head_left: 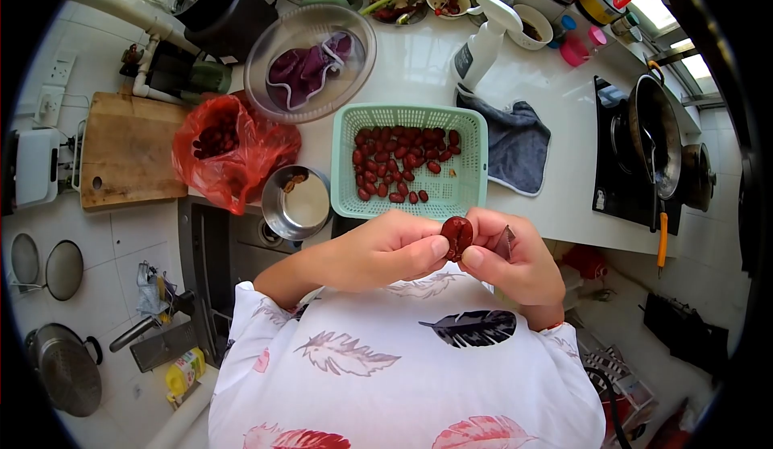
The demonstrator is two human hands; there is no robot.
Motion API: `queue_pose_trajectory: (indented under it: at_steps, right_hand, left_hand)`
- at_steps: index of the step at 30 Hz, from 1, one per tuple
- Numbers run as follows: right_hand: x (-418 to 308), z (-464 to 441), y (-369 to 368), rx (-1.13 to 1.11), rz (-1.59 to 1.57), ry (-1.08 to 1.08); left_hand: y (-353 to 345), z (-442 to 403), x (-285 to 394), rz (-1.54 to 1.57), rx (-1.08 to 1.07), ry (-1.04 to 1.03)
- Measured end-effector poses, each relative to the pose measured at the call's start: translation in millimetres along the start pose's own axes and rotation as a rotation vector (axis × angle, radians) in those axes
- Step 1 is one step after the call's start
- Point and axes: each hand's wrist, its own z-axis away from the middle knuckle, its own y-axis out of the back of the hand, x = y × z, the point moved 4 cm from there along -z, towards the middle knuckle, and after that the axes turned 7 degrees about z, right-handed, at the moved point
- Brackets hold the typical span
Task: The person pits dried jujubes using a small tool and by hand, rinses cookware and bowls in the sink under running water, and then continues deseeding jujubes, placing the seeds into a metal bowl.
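A dark red date (456, 238), split down its middle, is pinched between both hands in front of my chest. My left hand (394, 249) grips its left side with thumb and fingertips. On the other side, my right hand (515, 264) holds the date between thumb and forefinger. Tucked in the same hand is a small greyish piece with a serrated edge (506, 243), perhaps a blade. Just beyond the hands stands a pale green basket (342, 159) with many red dates (394, 159) in it. A steel bowl (318, 217) to its left contains a few brownish bits (294, 182).
A red plastic bag (241, 175) of dates and a wooden cutting board (129, 155) lie left. Behind are a clear bowl (262, 99) with purple cloth and a white spray bottle (479, 50). A grey cloth (515, 147) and a wok (664, 159) on the stove are right.
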Motion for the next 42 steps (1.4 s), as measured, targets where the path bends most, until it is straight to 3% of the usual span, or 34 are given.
queue_pose_trajectory:
  at_steps: [15, 17, 20, 23, 24, 26, 30, 32, 33, 36, 42]
  right_hand:
    - [-14.1, 8.3, -5.2, -0.056, 0.085, 0.057]
    - [-11.5, 7.9, -5.5, -0.059, 0.093, 0.078]
    - [-12.0, 5.2, -7.3, 0.056, 0.163, 0.148]
    - [-20.2, 7.6, -6.3, 0.416, 0.242, 0.396]
    - [-21.6, 7.9, -3.3, 0.416, 0.242, 0.397]
    - [-26.4, 7.5, -3.6, 0.259, 0.535, 0.401]
    - [-14.3, 6.1, -0.2, 0.285, 0.351, 0.297]
    - [-16.7, 6.8, 1.1, 0.237, 0.279, 0.252]
    - [-16.1, 6.7, 1.4, 0.191, 0.206, 0.203]
    - [-12.3, 5.8, 3.6, 0.083, 0.082, 0.126]
    - [-12.0, 2.7, 0.5, -0.054, -0.159, 0.062]
  left_hand:
    - [-7.8, 4.9, -3.1, 0.144, -0.135, 0.036]
    - [-8.8, 3.3, 3.0, -0.055, -0.093, -0.071]
    - [-8.3, 1.7, 5.2, -0.288, 0.074, -0.183]
    - [-2.8, 1.1, -1.6, -0.201, 0.116, -0.114]
    - [-3.6, 1.0, -1.8, -0.202, 0.115, -0.115]
    - [-5.7, 1.3, 0.0, -0.224, 0.129, -0.184]
    - [-2.6, 3.2, -1.2, -0.268, 0.086, -0.097]
    - [-3.3, 7.9, 14.3, -0.718, 0.275, -0.380]
    - [-2.7, 7.0, 15.3, -0.721, 0.273, -0.380]
    - [-5.7, 12.5, 30.0, -0.934, 0.392, -0.815]
    - [-9.7, 15.1, 24.9, -0.918, 0.341, -0.828]
